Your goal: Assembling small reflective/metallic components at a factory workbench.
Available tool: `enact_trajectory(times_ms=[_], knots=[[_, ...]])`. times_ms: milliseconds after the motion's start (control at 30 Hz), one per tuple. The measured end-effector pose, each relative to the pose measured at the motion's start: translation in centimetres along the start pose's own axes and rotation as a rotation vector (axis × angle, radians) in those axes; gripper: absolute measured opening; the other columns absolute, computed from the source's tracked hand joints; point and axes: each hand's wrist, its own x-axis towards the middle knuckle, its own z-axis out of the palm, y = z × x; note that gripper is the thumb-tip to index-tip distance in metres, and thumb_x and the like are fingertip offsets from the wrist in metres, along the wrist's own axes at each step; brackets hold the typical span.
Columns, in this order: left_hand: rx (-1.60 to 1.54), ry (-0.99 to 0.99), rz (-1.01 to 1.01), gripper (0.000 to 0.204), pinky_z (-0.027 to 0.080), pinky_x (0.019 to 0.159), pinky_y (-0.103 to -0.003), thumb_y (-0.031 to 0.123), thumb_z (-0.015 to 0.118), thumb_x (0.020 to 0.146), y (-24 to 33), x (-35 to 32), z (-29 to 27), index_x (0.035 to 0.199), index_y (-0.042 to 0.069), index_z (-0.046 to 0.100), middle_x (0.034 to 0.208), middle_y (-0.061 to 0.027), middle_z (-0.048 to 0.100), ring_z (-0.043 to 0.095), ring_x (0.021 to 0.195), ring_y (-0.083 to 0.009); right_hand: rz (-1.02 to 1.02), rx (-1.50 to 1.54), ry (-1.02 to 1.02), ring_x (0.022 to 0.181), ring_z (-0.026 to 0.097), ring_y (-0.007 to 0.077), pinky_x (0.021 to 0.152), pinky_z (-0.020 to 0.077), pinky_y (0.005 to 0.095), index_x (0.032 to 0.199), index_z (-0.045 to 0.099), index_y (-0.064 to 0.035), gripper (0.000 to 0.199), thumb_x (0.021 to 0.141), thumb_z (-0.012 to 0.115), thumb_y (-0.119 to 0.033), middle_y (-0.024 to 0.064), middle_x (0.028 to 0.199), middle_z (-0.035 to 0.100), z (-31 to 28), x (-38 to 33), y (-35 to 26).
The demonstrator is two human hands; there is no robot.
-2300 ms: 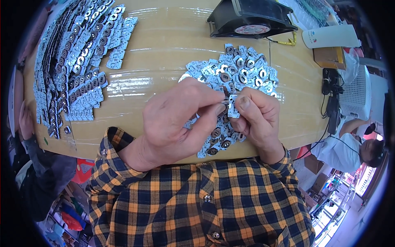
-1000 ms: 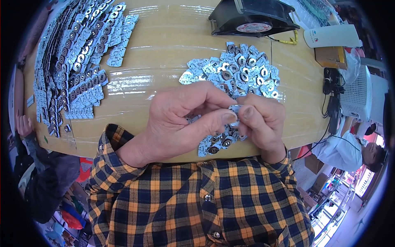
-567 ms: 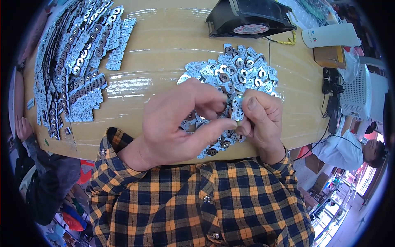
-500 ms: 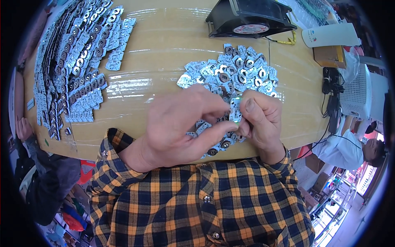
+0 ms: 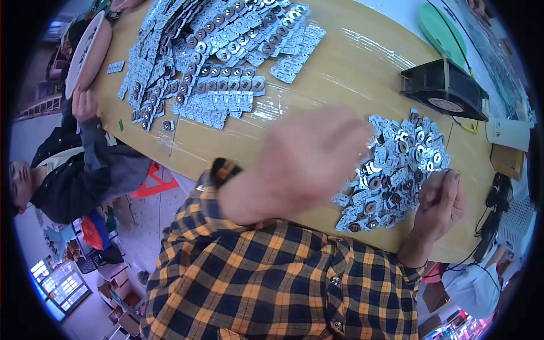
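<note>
A heap of small, pale circuit boards, many with round dark or silvery parts, lies on the table between my hands. My left hand is above the table at the heap's left side, too smeared by motion to show its fingers or anything in them. At the heap's right edge is my right hand, its thumb and fingers pressed together; whatever they pinch is hidden. Farther left, strips of joined circuit boards lie in overlapping rows. One loose board sits near the table edge beside them.
A black box fan stands behind the heap, with a green round dish beyond it. A white container, a cardboard box and black cables line the right side. Another person's hand touches a pink basin at left.
My view has swung left. The board once held between both hands is no longer visible there. My hands have come apart, the left now blurred, the right at the heap's edge.
</note>
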Motion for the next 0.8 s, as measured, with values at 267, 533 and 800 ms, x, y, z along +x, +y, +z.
enact_trajectory(times_ms=[267, 533, 800], knots=[[0.504, -0.178, -0.119, 0.026, 0.045, 0.066, -0.04, -0.001, 0.067, 0.065, -6.0, -3.1, -9.6, 0.09, 0.005, 0.063, 0.085, -0.0097, 0.057, 0.057, 0.08, -0.0301, -0.081, -0.029, -0.082, 0.044, 0.03, 0.0033, 0.039, 0.0212, 0.0191, 0.077, 0.051, -0.0042, 0.029, 0.102, 0.045, -0.017, -0.0015, 0.056, 0.038, 0.3, 0.0, 0.8], [0.256, -0.24, -0.046, 0.032, 0.045, 0.066, -0.035, 0.001, 0.071, 0.062, -4.6, -1.1, -8.4, 0.091, 0.002, 0.059, 0.084, -0.0103, 0.056, 0.057, 0.076, -0.0277, -0.065, -0.129, -0.098, 0.046, 0.032, 0.0034, 0.04, 0.0216, 0.0194, 0.076, 0.05, -0.0048, 0.027, 0.1, 0.047, -0.018, -0.0002, 0.059, 0.043, 0.5, -0.2, 0.4], [-1.18, -0.003, -0.913, 0.033, 0.04, 0.05, -0.016, 0.008, 0.075, 0.08, 1.5, -0.1, 1.2, 0.105, 0.0, 0.055, 0.088, -0.0002, 0.063, 0.054, 0.067, -0.0005, -0.085, -0.03, -0.521, 0.048, 0.047, 0.0083, 0.045, 0.0335, 0.0238, 0.074, 0.06, 0.001, 0.023, 0.094, 0.054, -0.009, 0.0029, 0.061, 0.055, 0.3, -0.7, -0.3]])
